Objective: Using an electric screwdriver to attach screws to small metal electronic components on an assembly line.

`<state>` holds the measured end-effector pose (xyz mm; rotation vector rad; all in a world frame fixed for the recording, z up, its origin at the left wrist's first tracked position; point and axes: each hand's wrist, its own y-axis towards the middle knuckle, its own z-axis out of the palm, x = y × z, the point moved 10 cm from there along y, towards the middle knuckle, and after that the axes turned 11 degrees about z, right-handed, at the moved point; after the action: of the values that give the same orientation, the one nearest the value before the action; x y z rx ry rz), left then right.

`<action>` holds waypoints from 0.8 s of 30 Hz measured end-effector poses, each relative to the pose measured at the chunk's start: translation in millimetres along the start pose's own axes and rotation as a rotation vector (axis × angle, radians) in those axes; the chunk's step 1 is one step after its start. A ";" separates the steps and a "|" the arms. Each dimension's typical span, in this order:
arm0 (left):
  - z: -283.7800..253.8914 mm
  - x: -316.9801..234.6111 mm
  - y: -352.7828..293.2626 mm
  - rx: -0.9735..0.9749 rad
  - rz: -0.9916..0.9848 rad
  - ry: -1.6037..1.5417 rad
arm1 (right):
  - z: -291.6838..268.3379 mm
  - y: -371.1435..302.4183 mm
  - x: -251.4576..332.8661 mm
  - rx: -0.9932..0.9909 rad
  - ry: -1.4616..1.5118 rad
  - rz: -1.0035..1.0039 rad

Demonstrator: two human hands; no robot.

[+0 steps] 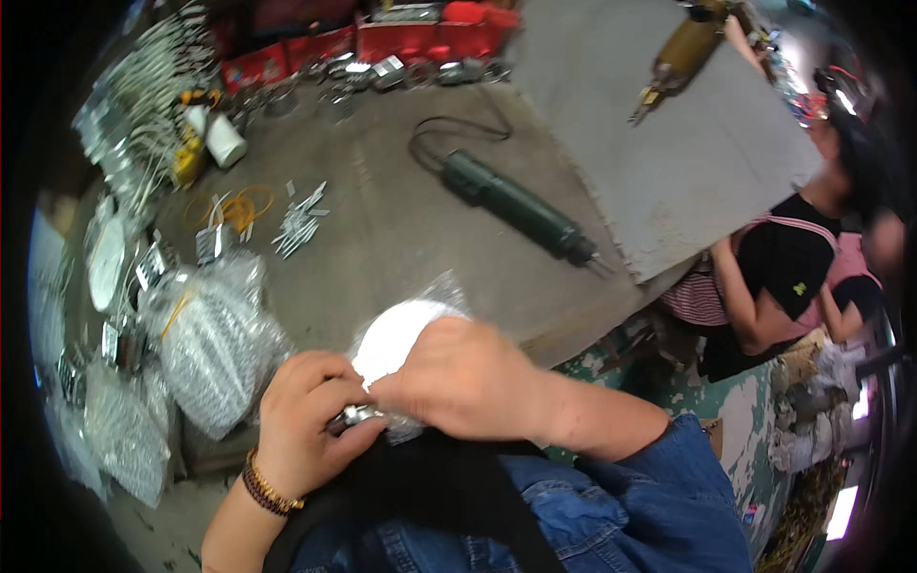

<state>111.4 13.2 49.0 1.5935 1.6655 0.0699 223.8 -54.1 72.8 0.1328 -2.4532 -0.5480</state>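
Both hands work close to the body at the near edge of the bench [401, 220]. The left hand [304, 420] is closed, fingers curled around a small shiny metal part [355, 416] that peeks out between thumb and forefinger. The right hand [468, 377] is closed too, pinching the lower edge of a white disc [394, 336] that sits inside a clear plastic bag [441, 289]. The disc and part lie between the two hands, touching both, just above the dark apron strap. To handle this well, I judge the left hand should keep the metal part steady while the right keeps its pinch low on the bag, so the crinkled film does not slip or tear and the disc stays flat. The disc is round, so it has no clear long axis; its face tilts up toward the camera, with the bag's loose end pointing to the far right. How the metal part points cannot be told, since most of it is hidden. Farther off lie a green power tool [511, 205] with its nose to the right, and filled bags of hardware [215, 344] on the left.
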 end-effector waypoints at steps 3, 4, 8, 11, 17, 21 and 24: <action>-2.5 3.3 -6.7 -0.035 -0.054 0.011 | -58.8 34.0 -75.9 -0.139 -0.360 0.139; -3.4 1.3 -8.1 -0.046 -0.034 0.004 | -77.1 33.8 -110.9 -0.242 -0.588 0.292; 0.8 2.3 -0.5 -0.038 -0.032 -0.017 | -95.6 9.9 -205.4 0.085 -0.586 0.762; 0.9 2.3 -0.9 -0.034 -0.036 -0.039 | -115.3 5.8 -187.0 -0.067 -0.472 0.701; -4.7 5.8 -16.9 -0.038 -0.068 0.010 | -73.9 6.9 -122.8 -0.035 1.590 0.584; 1.0 5.2 -5.3 -0.030 -0.002 0.012 | -62.6 -21.2 -105.9 -0.085 1.792 0.431; 2.9 2.9 0.5 -0.019 0.008 -0.015 | -38.3 -52.5 -122.1 -0.226 1.899 0.449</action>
<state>113.8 14.4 45.9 1.5830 1.6430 0.0775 343.1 -88.5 11.8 -0.0225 -0.5226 -0.2129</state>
